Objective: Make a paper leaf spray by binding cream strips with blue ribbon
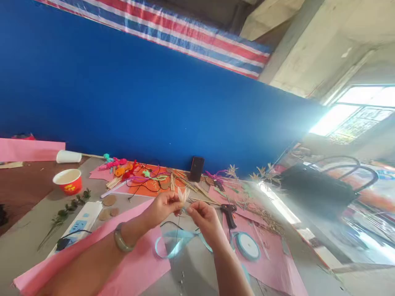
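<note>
My left hand (168, 204), with a bangle on the wrist, pinches a small pale, petal-like piece (183, 195) above the middle of the table. Close on its right, my right hand (203, 216) has thumb and finger pressed together on a light blue ribbon (175, 243) at the base of that piece. The ribbon loops down below both hands, and a thin dark thread hangs between them. A ribbon spool (247, 246) lies to the right of my right hand, near a black glue gun (229, 215).
A phone (196, 169) leans against the blue partition (154, 90). At left are a red paper cup (68, 181), a white cup (68, 156), a power strip (80, 224) and a green sprig (66, 209). Dried stems (262, 216) lie at right; a dark bag (317, 189) stands beyond.
</note>
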`<action>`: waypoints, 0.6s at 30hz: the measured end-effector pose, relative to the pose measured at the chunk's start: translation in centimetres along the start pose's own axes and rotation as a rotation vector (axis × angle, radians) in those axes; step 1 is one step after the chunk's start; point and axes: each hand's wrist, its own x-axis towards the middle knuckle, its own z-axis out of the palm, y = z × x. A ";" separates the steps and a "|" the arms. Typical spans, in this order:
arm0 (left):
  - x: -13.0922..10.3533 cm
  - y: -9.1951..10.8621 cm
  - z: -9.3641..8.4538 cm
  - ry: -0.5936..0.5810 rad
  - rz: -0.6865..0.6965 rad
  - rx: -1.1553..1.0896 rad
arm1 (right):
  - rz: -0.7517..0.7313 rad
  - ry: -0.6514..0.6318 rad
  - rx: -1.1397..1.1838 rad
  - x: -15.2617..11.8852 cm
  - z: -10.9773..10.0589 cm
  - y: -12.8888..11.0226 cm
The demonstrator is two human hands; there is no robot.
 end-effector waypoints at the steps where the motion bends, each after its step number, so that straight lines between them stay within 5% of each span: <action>1: 0.1 -0.2 0.0 -0.006 0.006 -0.001 | -0.004 0.000 0.004 0.0 0.0 0.0; 18: 0.3 -1.8 -0.2 0.027 0.129 0.079 | -0.009 0.017 -0.031 -0.8 0.5 0.3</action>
